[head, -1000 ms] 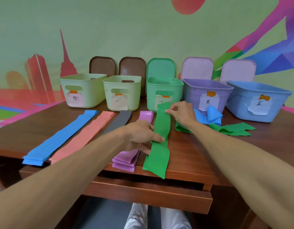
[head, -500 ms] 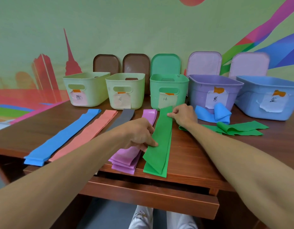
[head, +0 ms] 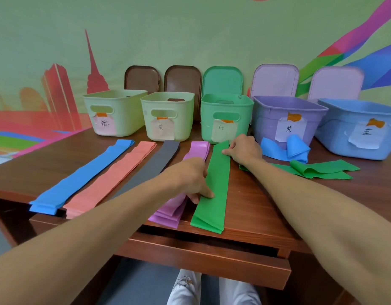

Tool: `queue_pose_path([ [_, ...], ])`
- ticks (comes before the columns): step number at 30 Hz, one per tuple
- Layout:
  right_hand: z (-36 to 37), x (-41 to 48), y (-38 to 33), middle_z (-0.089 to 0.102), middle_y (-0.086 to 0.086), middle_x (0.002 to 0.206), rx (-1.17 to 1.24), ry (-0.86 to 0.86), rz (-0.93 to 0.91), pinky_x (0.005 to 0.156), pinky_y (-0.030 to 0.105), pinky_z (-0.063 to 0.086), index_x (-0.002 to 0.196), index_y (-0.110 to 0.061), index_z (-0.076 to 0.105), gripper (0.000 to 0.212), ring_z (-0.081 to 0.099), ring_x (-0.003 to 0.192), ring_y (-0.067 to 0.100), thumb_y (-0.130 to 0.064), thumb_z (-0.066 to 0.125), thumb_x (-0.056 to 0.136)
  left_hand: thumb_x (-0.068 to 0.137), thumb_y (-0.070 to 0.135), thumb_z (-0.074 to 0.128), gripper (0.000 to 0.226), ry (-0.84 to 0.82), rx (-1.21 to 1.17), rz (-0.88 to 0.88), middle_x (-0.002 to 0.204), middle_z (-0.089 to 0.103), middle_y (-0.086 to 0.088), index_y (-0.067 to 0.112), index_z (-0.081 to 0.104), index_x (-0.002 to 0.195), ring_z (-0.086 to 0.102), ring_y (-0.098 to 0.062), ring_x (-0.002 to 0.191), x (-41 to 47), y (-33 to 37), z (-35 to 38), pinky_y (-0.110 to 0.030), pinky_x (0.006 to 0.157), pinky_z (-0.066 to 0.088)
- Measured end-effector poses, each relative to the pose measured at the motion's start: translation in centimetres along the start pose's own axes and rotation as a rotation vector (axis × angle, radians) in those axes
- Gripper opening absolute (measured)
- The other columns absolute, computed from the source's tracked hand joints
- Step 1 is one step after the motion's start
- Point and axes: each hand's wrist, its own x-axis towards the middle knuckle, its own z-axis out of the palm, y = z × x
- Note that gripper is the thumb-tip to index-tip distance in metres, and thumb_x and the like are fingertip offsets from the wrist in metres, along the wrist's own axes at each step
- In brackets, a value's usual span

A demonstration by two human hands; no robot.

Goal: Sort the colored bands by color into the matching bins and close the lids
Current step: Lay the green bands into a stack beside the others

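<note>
Progress looks slight in the head view: bands (head: pixel 115 172) lie in colour rows on the table (head: pixel 256 205), none shows in the bins (head: pixel 225 115) (lids (head: pixel 222 81) propped behind), while left hand (head: pixel 191 179) and right hand (head: pixel 243 148) pinch the green band (head: pixel 216 183) with curled fingers.

Five bins (head: pixel 183 124) stand in a row at the far side of the table (head: pixel 251 205), a lid (head: pixel 222 80) leaning behind each. Before them, flat bands (head: pixel 115 175) lie side by side. The left hand (head: pixel 190 175) pinches the rightmost flat band (head: pixel 214 208) at its near part, the right hand (head: pixel 243 148) at its far end. Right of it, the far loose band (head: pixel 276 148) lies just before the fourth bin (head: pixel 265 115); the near loose band (head: pixel 322 170) lies nearer.
</note>
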Motion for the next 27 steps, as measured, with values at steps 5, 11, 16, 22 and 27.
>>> queue_pose_path([
  [5, -0.7, 0.0, 0.3, 0.064, 0.012, 0.098, -0.027, 0.020, 0.023, 0.071, 0.035, 0.047, 0.094, -0.008, 0.067, 0.040, 0.060, 0.092, 0.031, -0.046, 0.068, 0.082, 0.082, 0.023, 0.072, 0.050, 0.094, 0.363, 0.105, 0.092, 0.057, -0.005, 0.008, 0.042, 0.118, 0.060, -0.016, 0.073, -0.1, 0.9, 0.3, -0.024, 0.059, 0.047],
  [11, -4.4, 0.0, 2.8, 0.066, 0.006, 0.070, 0.162, -0.040, -0.137, 0.070, 0.028, 0.040, 0.066, -0.010, 0.070, 0.029, 0.056, 0.074, 0.021, -0.028, 0.064, 0.088, 0.088, 0.021, 0.064, 0.034, 0.137, 0.462, 0.312, 0.125, 0.056, -0.006, 0.014, 0.060, 0.121, 0.052, -0.020, 0.115, 1.2, 1.8, 0.3, -0.019, 0.081, 0.032],
  [16, -8.1, -1.5, 6.4, 0.067, -0.006, 0.079, 0.125, -0.154, -0.266, 0.069, 0.018, 0.041, 0.080, -0.020, 0.073, 0.009, 0.059, 0.080, 0.008, -0.022, 0.066, 0.085, 0.089, 0.014, 0.054, 0.022, 0.250, 0.331, 0.466, 0.102, 0.063, -0.005, 0.015, 0.065, 0.107, 0.057, -0.019, 0.103, 3.8, 3.8, 2.8, -0.016, 0.071, 0.032],
  [22, -9.1, -3.2, 12.6, 0.071, -0.005, 0.077, 0.224, 0.061, -0.177, 0.069, 0.007, 0.041, 0.081, -0.016, 0.074, 0.011, 0.063, 0.074, 0.009, -0.017, 0.064, 0.084, 0.087, 0.016, 0.054, 0.021, 0.331, 0.293, 0.595, 0.104, 0.051, -0.004, 0.017, 0.061, 0.107, 0.050, -0.020, 0.103, 7.8, 6.7, 6.6, -0.034, 0.094, 0.040],
  [27, -10.0, -4.4, 16.5, 0.070, -0.006, 0.078, 0.345, 0.224, -0.101, 0.070, 0.013, 0.042, 0.083, -0.020, 0.073, 0.007, 0.062, 0.074, 0.008, -0.023, 0.067, 0.085, 0.087, 0.024, 0.055, 0.021, 0.374, 0.197, 0.574, 0.108, 0.054, -0.002, 0.022, 0.061, 0.107, 0.051, -0.021, 0.111, 11.2, 10.6, 9.3, -0.039, 0.097, 0.039],
])
